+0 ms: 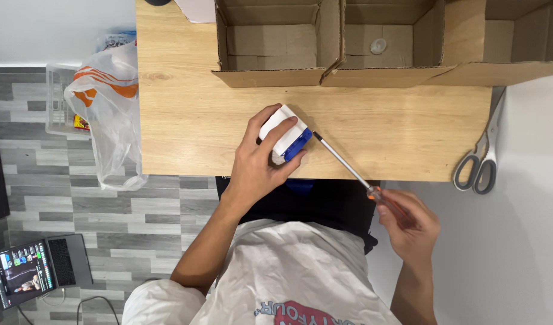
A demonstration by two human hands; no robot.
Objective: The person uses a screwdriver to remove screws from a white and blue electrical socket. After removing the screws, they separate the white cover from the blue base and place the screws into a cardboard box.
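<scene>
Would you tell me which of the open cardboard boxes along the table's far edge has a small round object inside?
The middle cardboard box: a small round disc lies inside; the left box shows none.

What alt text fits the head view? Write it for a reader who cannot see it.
Seen from above, a person's left hand grips a small white and blue device on a wooden table, while the right hand points a screwdriver at its blue end. Open cardboard boxes line the far edge, and scissors lie to the right.
</scene>
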